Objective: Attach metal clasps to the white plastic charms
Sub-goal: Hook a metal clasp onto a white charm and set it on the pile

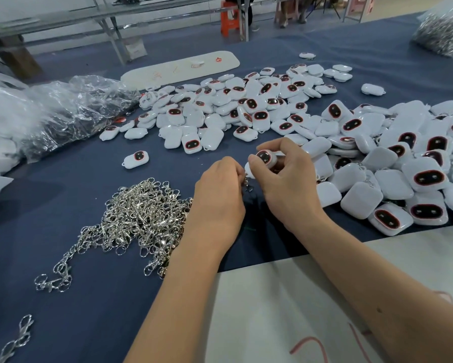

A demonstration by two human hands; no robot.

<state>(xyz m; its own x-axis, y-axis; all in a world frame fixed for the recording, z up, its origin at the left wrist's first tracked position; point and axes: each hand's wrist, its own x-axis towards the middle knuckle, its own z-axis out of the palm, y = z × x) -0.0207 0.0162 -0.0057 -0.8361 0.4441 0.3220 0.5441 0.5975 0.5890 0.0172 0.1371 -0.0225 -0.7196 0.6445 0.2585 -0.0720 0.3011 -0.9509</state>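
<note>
My right hand (288, 176) pinches a white plastic charm (264, 158) with a dark, red-rimmed oval face, held just above the blue cloth. My left hand (219, 195) is beside it with curled fingers pinching a small metal clasp (247, 185) that hangs between the two hands, right under the charm. A heap of silver clasps (141, 216) lies left of my left hand. Loose charms are spread behind my hands (233, 111), and a second stack of charms (398, 174) sits to the right.
Crumpled clear plastic bags (63, 111) lie at the left. A clear bag of metal parts (443, 35) stands at the far right. White boards lie at the back (181, 69) and under my forearms (285, 310). Stray clasps (18, 336) sit at the near left.
</note>
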